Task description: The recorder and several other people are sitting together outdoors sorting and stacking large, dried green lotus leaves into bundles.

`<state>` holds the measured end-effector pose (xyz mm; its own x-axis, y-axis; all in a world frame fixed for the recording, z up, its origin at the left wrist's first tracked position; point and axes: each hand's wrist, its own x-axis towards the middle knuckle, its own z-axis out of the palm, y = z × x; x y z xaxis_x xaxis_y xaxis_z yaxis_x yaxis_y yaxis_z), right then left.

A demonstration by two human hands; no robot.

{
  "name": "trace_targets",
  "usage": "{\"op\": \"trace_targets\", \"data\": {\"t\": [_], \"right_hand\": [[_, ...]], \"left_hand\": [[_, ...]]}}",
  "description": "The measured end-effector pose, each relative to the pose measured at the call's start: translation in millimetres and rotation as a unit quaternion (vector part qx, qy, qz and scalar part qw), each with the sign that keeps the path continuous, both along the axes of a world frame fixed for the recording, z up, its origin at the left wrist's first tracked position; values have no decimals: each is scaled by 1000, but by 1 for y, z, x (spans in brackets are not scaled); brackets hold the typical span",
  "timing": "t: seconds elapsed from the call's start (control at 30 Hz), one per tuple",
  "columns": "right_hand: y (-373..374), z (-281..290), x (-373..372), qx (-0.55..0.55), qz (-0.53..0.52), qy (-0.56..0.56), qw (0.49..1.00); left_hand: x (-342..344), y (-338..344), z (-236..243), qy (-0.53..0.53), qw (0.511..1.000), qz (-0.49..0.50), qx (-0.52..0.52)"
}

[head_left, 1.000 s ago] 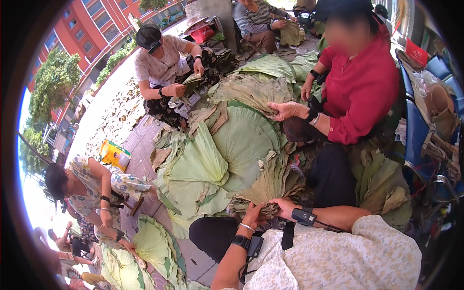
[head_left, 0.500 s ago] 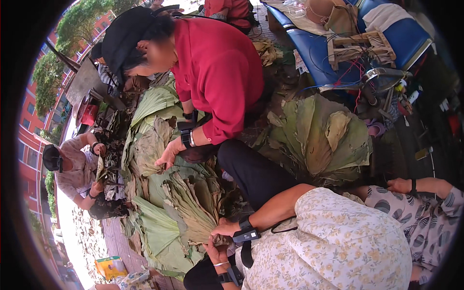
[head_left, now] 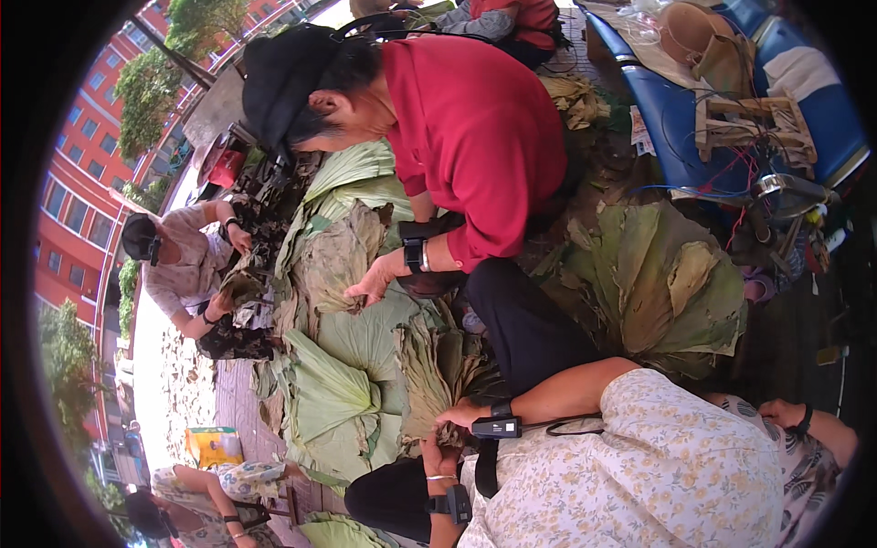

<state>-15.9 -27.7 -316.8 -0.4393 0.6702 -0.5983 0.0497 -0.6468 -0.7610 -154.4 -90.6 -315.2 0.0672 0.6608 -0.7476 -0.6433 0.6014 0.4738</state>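
A bunch of withered green-brown leaves (head_left: 427, 370), lotus-like with ribbed veins, spreads upward from my two hands. My right hand (head_left: 463, 416) closes on its lower gathered end, with a black band and small device on the wrist. Just below, my left hand (head_left: 440, 459) grips the same end, partly hidden by the leaves. Beside the bunch lies a pile of broad pale-green leaves (head_left: 333, 388). Across from me, a person in red (head_left: 475, 137) rests a hand (head_left: 375, 279) on another withered leaf (head_left: 338, 256).
My dark-trousered knee (head_left: 525, 315) rises beside a large leaf stack (head_left: 653, 288). Blue seats (head_left: 671, 119) with a wooden frame (head_left: 758, 128) stand at upper right. Other people sit at left (head_left: 196, 265) and lower left (head_left: 201, 502), near a yellow box (head_left: 215, 446).
The view has swung left, so the scene sits farther right and a person at lower left shows more. Both my hands stay on the leaf bunch.
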Motion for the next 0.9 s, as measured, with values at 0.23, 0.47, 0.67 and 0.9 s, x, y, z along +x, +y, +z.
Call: {"op": "trace_targets", "data": {"t": [0.23, 0.47, 0.67, 0.9], "right_hand": [[-6, -53, -19, -173, -67, -18, 982], [-2, -9, -8, -214, -110, 56, 969], [2, 3, 2, -253, -109, 128, 953], [1, 1, 1, -282, -96, 139, 944]], "left_hand": [[-3, -9, -28, -36, 993, 112, 14], [11, -6, -6, 55, 988, 146, 12], [18, 5, 5, 52, 985, 156, 47], [14, 0, -12, 76, 984, 158, 43]]}}
